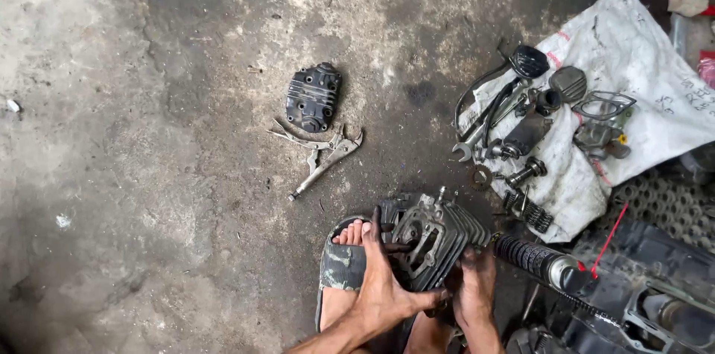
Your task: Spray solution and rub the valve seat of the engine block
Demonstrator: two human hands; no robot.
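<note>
Down by your sandalled foot [344, 259], your left hand [381, 288] is spread flat on the finned cylinder head [436, 238] and your right hand [474, 287] is wrapped round its lower edge, probably to keep it from rocking on the concrete floor [149, 198]. Locking pliers [328, 160] and a dark ribbed cover [313, 97] lie apart up-left; the white sack [640, 64] on the right serves as a tray for small parts and a wrench [469, 144].
</note>
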